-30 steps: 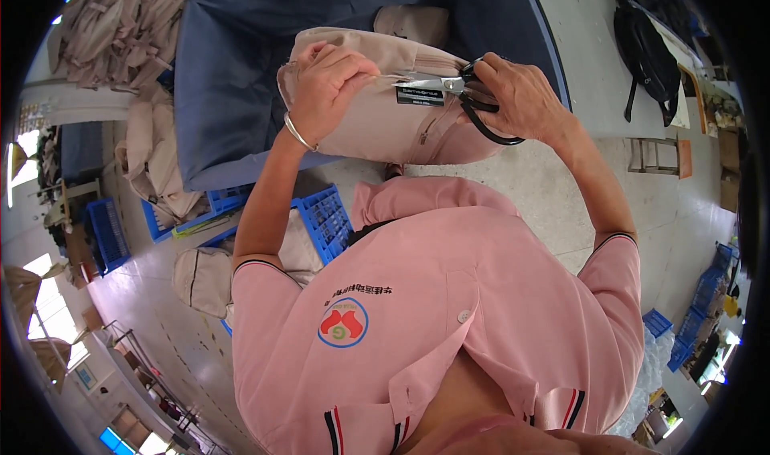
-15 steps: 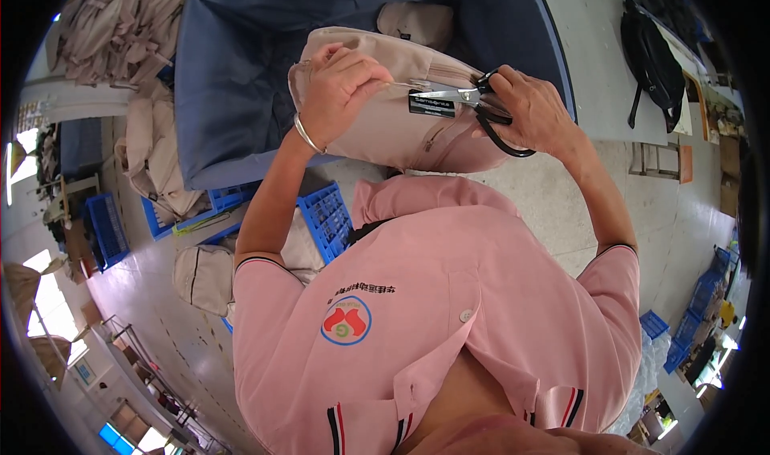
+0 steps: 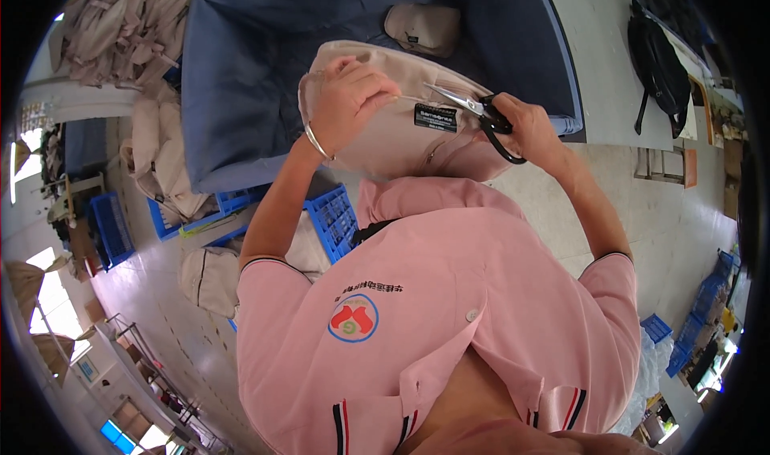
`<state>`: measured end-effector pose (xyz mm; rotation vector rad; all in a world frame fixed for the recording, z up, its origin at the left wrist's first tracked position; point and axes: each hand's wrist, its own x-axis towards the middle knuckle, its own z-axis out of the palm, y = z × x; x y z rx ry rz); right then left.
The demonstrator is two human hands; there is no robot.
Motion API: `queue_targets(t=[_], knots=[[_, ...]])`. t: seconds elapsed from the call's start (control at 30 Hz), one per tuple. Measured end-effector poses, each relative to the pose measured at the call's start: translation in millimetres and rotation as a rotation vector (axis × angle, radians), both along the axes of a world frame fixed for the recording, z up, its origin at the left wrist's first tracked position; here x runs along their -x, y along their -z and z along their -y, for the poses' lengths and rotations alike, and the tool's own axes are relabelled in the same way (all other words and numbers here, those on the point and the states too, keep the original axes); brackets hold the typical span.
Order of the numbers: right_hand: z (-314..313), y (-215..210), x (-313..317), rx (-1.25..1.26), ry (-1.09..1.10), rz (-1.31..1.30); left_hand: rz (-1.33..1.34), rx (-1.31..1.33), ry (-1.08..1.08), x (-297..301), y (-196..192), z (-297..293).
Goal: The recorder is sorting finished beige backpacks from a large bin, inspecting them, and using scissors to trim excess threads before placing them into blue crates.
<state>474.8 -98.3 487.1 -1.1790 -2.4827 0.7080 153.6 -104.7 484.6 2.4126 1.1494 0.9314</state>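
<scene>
A pale pink-beige fabric bag (image 3: pixel 377 138) leans over the near edge of a blue fabric-lined bin. My left hand (image 3: pixel 349 106), with a bangle at the wrist, is over its left part. Thumb and fingertips are pinched together just above the bag's face; what lies between them is too small to make out. My right hand (image 3: pixel 529 130) grips black-handled scissors (image 3: pixel 469 102), fingers in the loops. Their blades point left across the bag, above a black sewn label (image 3: pixel 435 118). Below the label a short zipper shows.
Inside the blue bin (image 3: pixel 249 78) lies a small beige pouch (image 3: pixel 423 30). Beige bags (image 3: pixel 160 150) and blue crates (image 3: pixel 333 218) stand at left, with hanging straps (image 3: pixel 120 30) behind. A black backpack (image 3: pixel 658 62) lies at far right, near a stool (image 3: pixel 666 164).
The scissors have drawn back a little from my left fingertips, and their blades have tilted upward and closed together. My left hand stays pinched. The bag has shifted slightly in view.
</scene>
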Motion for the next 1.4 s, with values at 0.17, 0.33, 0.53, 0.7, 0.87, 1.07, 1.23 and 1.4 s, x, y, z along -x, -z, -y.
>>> queue_targets(t=[0.17, 0.33, 0.53, 0.7, 0.87, 1.07, 1.23, 1.4], knots=[[34, 39, 4, 0.128, -0.062, -0.066, 0.486, 0.188, -0.396, 42, 6, -11], [61, 60, 18, 0.006, -0.310, -0.088, 0.587, 0.973, -0.264, 124, 68, -3], [57, 71, 14, -0.001, -0.271, -0.024, 0.636, 1.159, -0.150, 113, 112, 55], [62, 68, 19, 0.023, -0.402, 0.000, 0.324, 0.831, -0.150, 77, 130, 96], [79, 46, 19, 0.008, -0.481, 0.152, 0.006, 0.418, -0.135, -2, 146, 159], [74, 27, 44, 0.014, -0.672, 0.173, 0.248, 0.306, -0.661, -59, 175, 208], [79, -7, 83, -0.106, -0.849, 0.078, 0.486, 0.280, -0.912, -62, 138, 282], [83, -32, 141, -0.187, -0.777, -0.015, 1.160, 0.236, -1.285, -37, 89, 348]])
